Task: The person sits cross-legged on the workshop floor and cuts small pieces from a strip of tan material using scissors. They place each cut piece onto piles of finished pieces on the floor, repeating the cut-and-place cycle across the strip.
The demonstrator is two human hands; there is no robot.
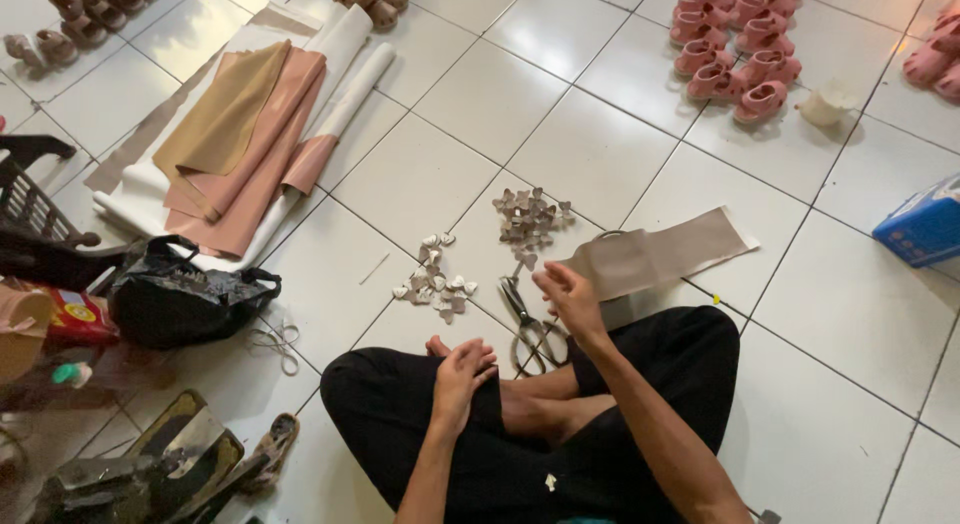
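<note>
I sit cross-legged on a white tiled floor. My right hand [570, 296] reaches forward with fingers pinched together, just below a pile of small brown heart-shaped cutouts [528, 220]; whether a piece is between the fingertips cannot be seen. My left hand [460, 374] rests on my knee with fingers curled and nothing visible in it. A pair of scissors [527, 329] lies on the floor between my hands. A second pile of pale heart cutouts [435, 279] lies to the left. A taupe strip of sheet material [655, 256] lies right of my right hand.
Rolled and folded pink, tan and white sheets [250, 134] lie at the back left. A black bag [180, 294] and clutter sit at left. Pink clogs [735, 44] stand at the back right, brown ones [85, 14] at the back left. A blue box [925, 224] is at the right edge.
</note>
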